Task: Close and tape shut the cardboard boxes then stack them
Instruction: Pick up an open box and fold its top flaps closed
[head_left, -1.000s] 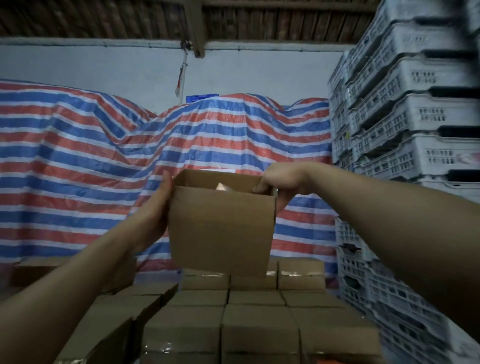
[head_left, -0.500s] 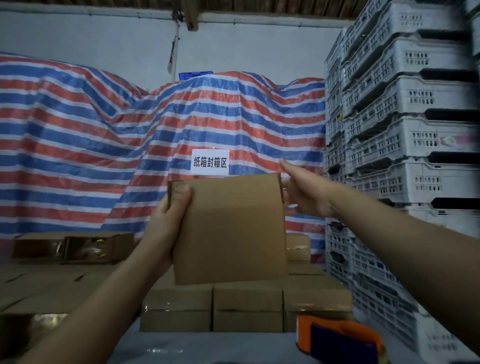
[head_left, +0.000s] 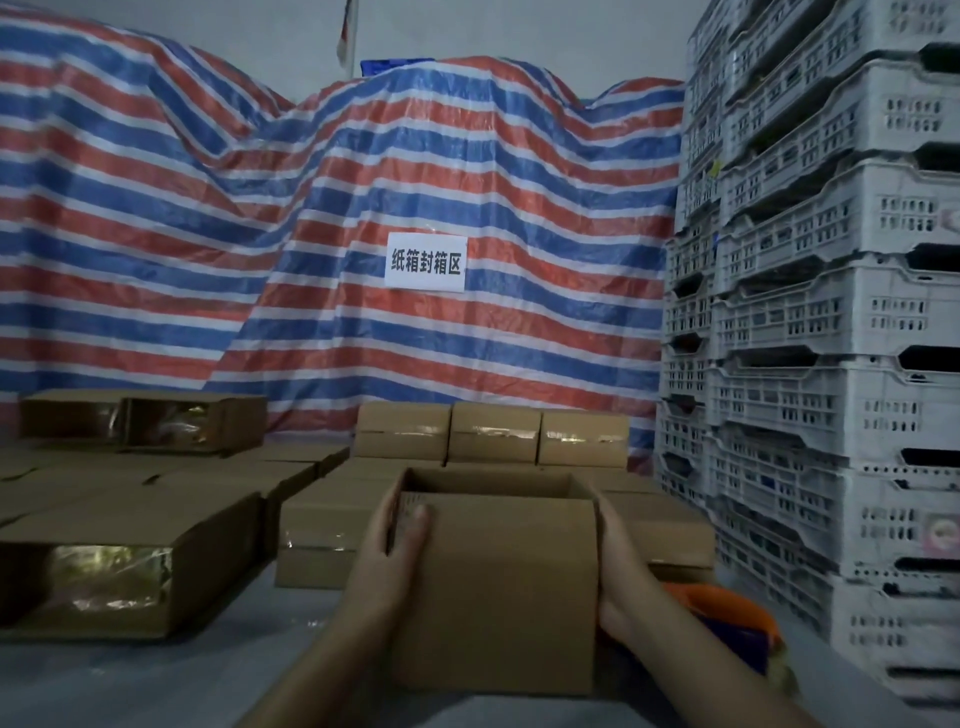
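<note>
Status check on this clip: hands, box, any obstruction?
Left hand and right hand grip the open box by its sides. Top unsealed. Tape dispenser behind right wrist; nothing blocking.

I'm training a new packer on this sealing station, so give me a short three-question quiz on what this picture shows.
1. True or false: the box between the hands is already taped shut.
2. Which thing lies just right of the box, partly hidden by the right forearm? A) scissors B) tape dispenser C) marker
3. Fill in: the left hand and right hand hold the box by its two ____.

Key: 1 false, its top is open. 2 B. 3 sides.
</note>
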